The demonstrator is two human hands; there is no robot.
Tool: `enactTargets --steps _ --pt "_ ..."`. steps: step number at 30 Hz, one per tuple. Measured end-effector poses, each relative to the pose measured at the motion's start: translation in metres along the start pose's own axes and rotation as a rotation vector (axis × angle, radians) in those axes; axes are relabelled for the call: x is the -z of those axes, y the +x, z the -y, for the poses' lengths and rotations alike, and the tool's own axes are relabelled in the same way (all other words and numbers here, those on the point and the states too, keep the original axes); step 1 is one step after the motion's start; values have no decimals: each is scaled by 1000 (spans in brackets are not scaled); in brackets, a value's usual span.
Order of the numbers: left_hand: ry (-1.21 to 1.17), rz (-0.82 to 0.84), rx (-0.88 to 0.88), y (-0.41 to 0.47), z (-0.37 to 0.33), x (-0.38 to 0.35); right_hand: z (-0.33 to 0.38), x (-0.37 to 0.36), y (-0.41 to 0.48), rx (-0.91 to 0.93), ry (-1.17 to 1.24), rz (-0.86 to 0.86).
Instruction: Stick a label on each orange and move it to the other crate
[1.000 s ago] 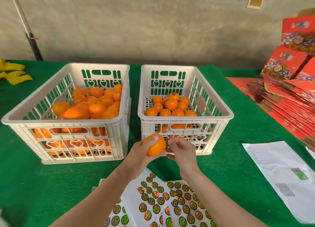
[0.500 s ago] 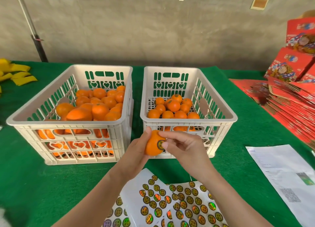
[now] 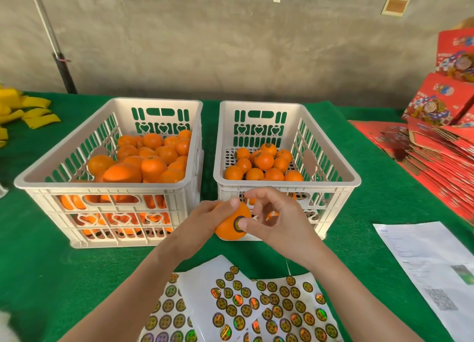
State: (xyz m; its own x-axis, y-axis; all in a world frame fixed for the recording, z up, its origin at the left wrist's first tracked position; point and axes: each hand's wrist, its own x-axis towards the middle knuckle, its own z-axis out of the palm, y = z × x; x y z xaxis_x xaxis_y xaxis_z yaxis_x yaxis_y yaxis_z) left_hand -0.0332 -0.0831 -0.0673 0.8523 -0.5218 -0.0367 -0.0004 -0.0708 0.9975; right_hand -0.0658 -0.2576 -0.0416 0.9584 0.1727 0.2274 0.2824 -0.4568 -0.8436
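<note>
At the far left edge of the green-covered desk (image 3: pixel 51 264) we see some yellow pieces (image 3: pixel 33 110). Behind them a dark pole (image 3: pixel 55 50) leans up along the grey wall (image 3: pixel 230 46). Next comes the left crate (image 3: pixel 102 186), white and full of holes. A heap of oranges (image 3: pixel 154 165) fills it nearly up to its rim.

In front of the gap between the two crates we see the left hand (image 3: pixel 205 221). Its fingers and thumb are curled round one orange (image 3: pixel 227 231) and grip it from the left side. The orange is up in the air, just in front of the right crate's near wall, not in either crate. A round label (image 3: pixel 236 225) sits on the side of the orange that faces us. The right hand (image 3: pixel 279 221) is on the right side of the orange. Its thumb presses flat on the label, and its other fingers are bent loosely above the orange and hold nothing.

The right crate (image 3: pixel 320 185) stands just beside the left one, with a thin strip of green desk between them. A small bunch of oranges (image 3: pixel 264 162) lies low on its floor, and one at the back shows a label on top.

At the near edge of the desk, under the arms, lie sticker sheets (image 3: pixel 243 305) with shiny round stickers. To the right of them lies a white printed paper (image 3: pixel 425 259). At the right edge we see a stack of flat red boxes (image 3: pixel 441 151).
</note>
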Motion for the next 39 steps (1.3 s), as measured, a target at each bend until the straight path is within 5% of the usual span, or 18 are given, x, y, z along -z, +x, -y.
enactTargets --steps 8,13,18,24,27,30,36,39 --pt "-20 -52 45 -1 -13 6 11 -17 -8 70 38 158" --pt "-70 -183 -46 13 -36 9 20 -12 28 201 -121 25" --pt "-274 -457 -80 41 -45 38 3 52 122 -22 -248 -89" --pt "-292 -531 -43 59 -43 37 -110 83 190 -575 -1023 444" --pt "-335 -554 4 69 -42 35 -145 74 195 -648 -1140 707" --pt "-354 -564 66 73 -40 34 -153 70 195 -627 -1216 785" --pt "-507 -509 128 68 -37 33 -136 72 182 -622 -1160 702" --pt "-706 -464 146 61 -37 38 -96 65 175 -259 -841 206"
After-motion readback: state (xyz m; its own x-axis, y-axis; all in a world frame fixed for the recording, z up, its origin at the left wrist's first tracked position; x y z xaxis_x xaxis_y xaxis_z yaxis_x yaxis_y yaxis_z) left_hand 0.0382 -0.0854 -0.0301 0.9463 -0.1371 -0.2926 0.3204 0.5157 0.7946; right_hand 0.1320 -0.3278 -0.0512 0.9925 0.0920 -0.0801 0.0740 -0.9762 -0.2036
